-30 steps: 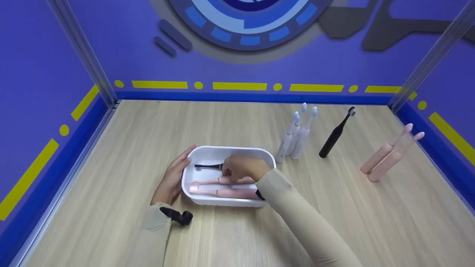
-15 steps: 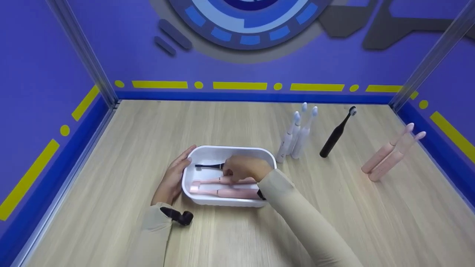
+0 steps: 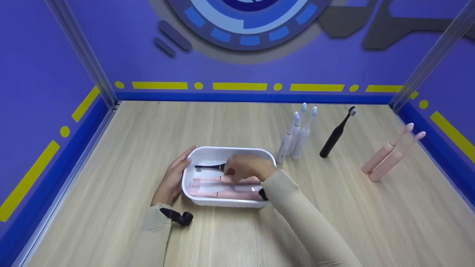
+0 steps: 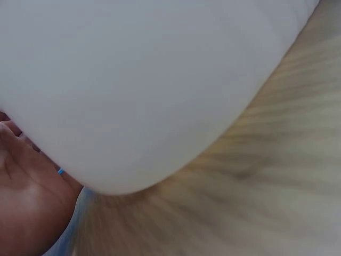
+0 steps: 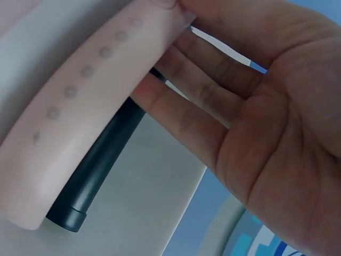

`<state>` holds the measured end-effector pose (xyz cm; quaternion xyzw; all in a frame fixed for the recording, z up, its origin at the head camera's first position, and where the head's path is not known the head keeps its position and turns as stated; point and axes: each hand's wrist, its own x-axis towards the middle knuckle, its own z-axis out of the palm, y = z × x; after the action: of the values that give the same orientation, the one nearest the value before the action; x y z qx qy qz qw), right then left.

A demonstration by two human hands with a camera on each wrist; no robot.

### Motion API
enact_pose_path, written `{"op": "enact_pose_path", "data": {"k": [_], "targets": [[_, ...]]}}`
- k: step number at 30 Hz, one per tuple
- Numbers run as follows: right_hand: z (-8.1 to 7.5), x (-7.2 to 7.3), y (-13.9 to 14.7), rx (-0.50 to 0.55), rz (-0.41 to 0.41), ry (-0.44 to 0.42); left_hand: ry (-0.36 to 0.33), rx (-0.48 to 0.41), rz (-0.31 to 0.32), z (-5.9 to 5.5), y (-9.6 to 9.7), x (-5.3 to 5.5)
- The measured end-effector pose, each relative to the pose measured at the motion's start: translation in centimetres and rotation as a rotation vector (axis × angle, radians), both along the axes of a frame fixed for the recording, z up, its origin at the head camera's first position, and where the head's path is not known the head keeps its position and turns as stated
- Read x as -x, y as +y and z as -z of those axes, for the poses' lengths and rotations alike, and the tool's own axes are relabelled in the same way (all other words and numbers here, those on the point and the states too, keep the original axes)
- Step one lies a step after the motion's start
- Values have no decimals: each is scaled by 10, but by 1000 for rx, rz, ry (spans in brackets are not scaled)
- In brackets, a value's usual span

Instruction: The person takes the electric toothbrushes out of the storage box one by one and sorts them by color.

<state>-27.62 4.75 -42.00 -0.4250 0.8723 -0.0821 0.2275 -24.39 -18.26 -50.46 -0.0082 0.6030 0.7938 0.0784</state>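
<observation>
My left hand [image 3: 171, 180] holds the left side of a white plastic box [image 3: 230, 202], with the thumb at its rim; in the left wrist view the box's outer wall [image 4: 144, 96] hides most of the fingers. Inside the box, my right hand [image 3: 248, 167] pinches a pink electric toothbrush [image 3: 207, 180] by its upper part, as the right wrist view shows with the pink handle [image 5: 80, 101]. Beside it lies a black electric toothbrush [image 3: 208, 167], partly covered by that hand. Along the near wall lies another pink toothbrush [image 3: 237, 195]. All the heads in the box point left.
Right of the box, several white electric toothbrushes [image 3: 285, 146] stand upright close together. A black toothbrush [image 3: 332, 140] stands farther right, and two pink ones [image 3: 377, 159] stand near the right wall. Blue-purple panels [image 3: 230, 66] enclose the wooden table [image 3: 148, 126].
My right hand has shifted very slightly to the right, and the pink toothbrush it pinches lies a little straighter. The left hand and the box stay in place.
</observation>
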Motion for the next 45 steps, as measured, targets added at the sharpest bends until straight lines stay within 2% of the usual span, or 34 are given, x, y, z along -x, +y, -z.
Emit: {"op": "enact_pose_path", "data": {"k": [5,12,15,23,29,34,40,45], "targets": [[-5,0,3,34,-23,1,26,-57,0,-1,1,-1],[-10,1,6,61,-33,34,18,-72,-3,-3,1,-1],[-12,1,7,96,-33,19,12,-80,-4,-3,2,-1],[-16,0,12,160,35,-28,17,-57,-4,-1,1,0],[-22,1,15,252,-4,-60,7,-20,-7,-1,1,-1],[-27,0,19,293,-20,-50,24,-11,-1,0,0,-2],[-29,-1,23,346,6,-69,37,-18,7,0,-1,-1],[-32,-2,27,382,32,-85,11,-15,7,0,0,-1]]}}
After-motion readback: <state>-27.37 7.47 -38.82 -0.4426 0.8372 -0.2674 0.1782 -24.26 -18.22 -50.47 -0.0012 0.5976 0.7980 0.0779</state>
